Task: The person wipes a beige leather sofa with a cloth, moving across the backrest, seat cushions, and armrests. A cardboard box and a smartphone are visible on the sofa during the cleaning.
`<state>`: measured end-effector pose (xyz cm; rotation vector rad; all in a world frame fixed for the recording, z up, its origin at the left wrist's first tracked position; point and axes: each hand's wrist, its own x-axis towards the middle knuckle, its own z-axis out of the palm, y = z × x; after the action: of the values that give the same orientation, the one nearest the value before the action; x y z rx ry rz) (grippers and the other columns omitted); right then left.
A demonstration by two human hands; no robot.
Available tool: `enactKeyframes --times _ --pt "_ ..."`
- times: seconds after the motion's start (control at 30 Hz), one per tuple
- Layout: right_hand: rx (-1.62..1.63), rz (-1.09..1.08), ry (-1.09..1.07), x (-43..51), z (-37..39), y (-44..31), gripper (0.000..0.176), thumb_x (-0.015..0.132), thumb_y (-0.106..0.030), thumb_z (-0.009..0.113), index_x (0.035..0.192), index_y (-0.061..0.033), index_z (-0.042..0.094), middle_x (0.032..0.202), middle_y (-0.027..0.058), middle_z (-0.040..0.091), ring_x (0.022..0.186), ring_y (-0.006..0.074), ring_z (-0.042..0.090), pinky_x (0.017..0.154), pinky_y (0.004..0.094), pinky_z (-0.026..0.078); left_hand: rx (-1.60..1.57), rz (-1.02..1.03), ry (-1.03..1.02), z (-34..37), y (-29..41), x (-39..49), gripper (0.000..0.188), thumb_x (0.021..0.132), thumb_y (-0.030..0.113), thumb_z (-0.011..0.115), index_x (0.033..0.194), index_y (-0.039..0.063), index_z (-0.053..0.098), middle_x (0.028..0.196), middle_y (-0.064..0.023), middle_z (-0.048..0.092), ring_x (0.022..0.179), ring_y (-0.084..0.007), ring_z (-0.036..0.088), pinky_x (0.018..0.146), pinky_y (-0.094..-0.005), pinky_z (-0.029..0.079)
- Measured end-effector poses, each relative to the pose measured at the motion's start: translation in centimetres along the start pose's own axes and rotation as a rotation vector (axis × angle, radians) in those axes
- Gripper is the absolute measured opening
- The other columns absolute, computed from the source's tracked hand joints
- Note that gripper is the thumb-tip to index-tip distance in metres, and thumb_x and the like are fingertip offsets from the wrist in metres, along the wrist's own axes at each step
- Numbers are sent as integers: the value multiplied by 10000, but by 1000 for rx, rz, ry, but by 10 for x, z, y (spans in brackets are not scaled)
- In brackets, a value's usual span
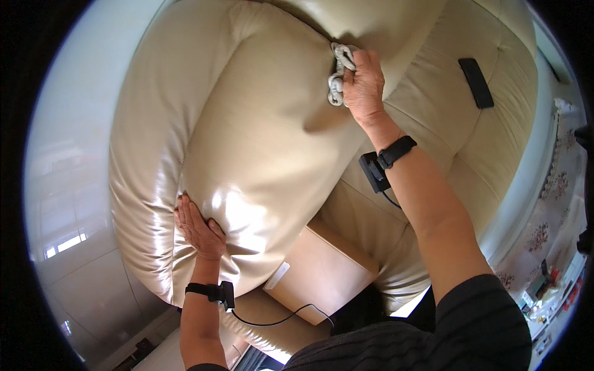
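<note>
My right hand grips a bunched grey-white cloth, which touches the seam where the beige leather sofa's armrest meets the backrest. My left hand lies flat on the shiny front part of that armrest, palm down, and holds nothing. A black strap with a small black device sits around each wrist, and each device has a cable.
On the tufted seat lies a black remote control or similar slab. A cardboard-coloured box stands close to my body, below the armrest. Glossy wall tiles border the left side. At far right is a flower-patterned cloth near cluttered small items.
</note>
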<state>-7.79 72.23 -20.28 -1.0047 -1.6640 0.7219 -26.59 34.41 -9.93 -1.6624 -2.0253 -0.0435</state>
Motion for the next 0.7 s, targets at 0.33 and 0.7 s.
enactKeyframes --times 0.33,0.7 --pt "-174 410 -190 -42 -73 98 200 799 -72 577 987 -6 584 939 251 658 896 450 624 758 466 500 3 -4 -6 -1 -3 -2 537 1020 265 326 1399 -114 353 1448 -280 418 1357 -437 391 1137 -555 244" --pt "474 546 -265 -149 -14 47 143 765 3 609 898 -39 573 862 130 624 824 279 600 721 392 477 58 -3 -13 -5 4 1 512 1024 232 316 1411 -103 334 1455 -282 406 1355 -437 394 1139 -546 251"
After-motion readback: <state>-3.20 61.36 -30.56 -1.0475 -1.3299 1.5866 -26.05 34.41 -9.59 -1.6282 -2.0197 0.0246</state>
